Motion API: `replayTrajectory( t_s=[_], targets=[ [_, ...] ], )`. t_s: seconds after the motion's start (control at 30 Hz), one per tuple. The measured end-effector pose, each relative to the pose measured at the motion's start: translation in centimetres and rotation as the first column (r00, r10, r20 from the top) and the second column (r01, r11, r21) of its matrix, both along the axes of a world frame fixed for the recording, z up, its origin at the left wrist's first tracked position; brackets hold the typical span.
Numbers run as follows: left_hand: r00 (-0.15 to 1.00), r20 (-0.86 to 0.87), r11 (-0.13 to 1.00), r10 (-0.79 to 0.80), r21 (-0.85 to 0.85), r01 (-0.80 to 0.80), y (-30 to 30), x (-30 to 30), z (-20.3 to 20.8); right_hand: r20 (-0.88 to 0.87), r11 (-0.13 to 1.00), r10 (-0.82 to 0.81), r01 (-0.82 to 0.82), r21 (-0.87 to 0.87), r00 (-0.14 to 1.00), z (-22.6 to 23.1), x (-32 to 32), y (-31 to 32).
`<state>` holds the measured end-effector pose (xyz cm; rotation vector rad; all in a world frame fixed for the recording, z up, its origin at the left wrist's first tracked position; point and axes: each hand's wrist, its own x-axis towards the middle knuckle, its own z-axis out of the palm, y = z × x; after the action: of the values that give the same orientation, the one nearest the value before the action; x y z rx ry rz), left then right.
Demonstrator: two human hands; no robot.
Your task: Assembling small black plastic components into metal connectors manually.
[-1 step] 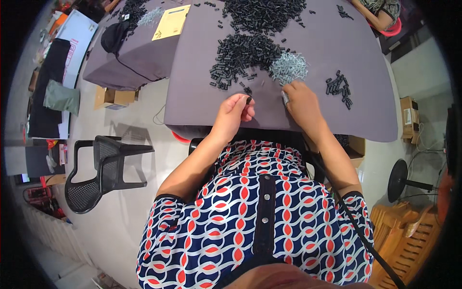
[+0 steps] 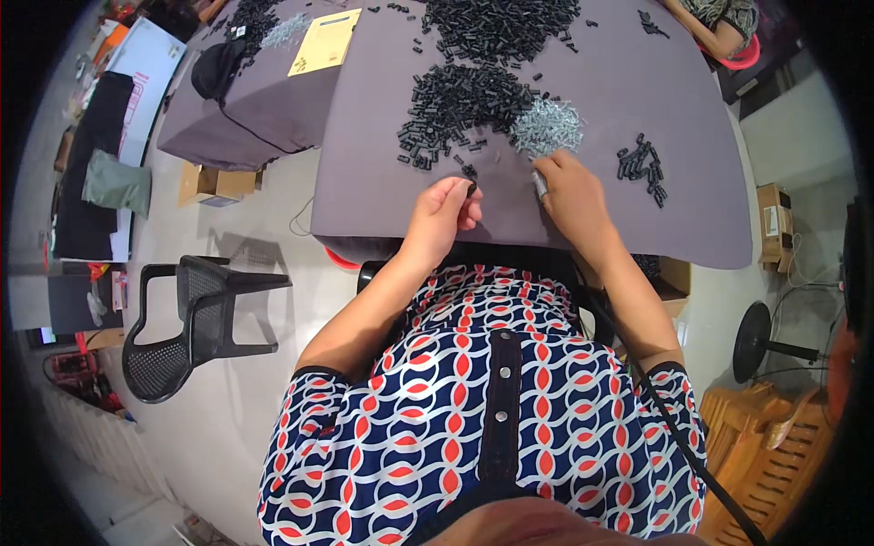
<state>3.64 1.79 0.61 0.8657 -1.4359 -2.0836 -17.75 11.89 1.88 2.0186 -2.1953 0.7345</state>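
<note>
My left hand [image 2: 445,211] is closed near the table's front edge, with a small black cylindrical part [image 2: 472,189] pinched between thumb and forefinger. Just beyond it a few loose black pieces trail from a wide heap of black parts [image 2: 460,105]. My right hand [image 2: 574,193] has its fingers curled at the near edge of a pile of silver screws [image 2: 546,127]. Something pale and silvery shows under those fingers; what it is I cannot make out. To the right lies a smaller group of black parts [image 2: 642,168].
A grey cloth covers the table [image 2: 674,218]. Another heap of black parts [image 2: 501,27] lies farther back. On a second table at left are a yellow envelope [image 2: 323,43] and a black cap [image 2: 214,73]. Another person's arm [image 2: 719,36] rests at far right. A black chair [image 2: 200,318] stands left.
</note>
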Motion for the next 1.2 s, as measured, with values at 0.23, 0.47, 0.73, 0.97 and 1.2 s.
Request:
replayTrajectory(
  t_s=[0.23, 0.47, 0.73, 0.97, 1.2],
  targets=[
    [0.999, -0.028, 0.994, -0.037, -0.106, 0.034, 2.2, -0.8, 0.3, 0.671, 0.976, 0.185, -0.215, -0.039, 0.718, 3.3, 4.1, 0.0],
    [0.977, -0.033, 0.967, -0.213, 0.140, 0.215, 3.2, 1.0, -0.1, 0.753, 0.930, 0.205, -0.363, 0.048, 0.625, 2.2, 4.0, 2.6],
    [0.961, -0.043, 0.943, -0.272, 0.186, 0.275, 1.1, 1.8, 1.4, 0.863, 0.911, 0.119, -0.399, 0.101, 0.490, 2.8, 3.6, 1.9],
    [0.989, -0.146, 0.990, -0.021, 0.134, 0.041, -0.1, 2.6, 1.0, 0.412, 0.962, 0.247, -0.272, 0.004, 0.877, 2.0, 0.8, -4.3],
    [0.979, -0.192, 0.998, 0.070, 0.017, -0.068, -0.5, 2.6, 0.7, 0.093, 0.953, 0.235, -0.248, 0.176, 0.967, 0.3, 0.4, -7.1]
  ],
)
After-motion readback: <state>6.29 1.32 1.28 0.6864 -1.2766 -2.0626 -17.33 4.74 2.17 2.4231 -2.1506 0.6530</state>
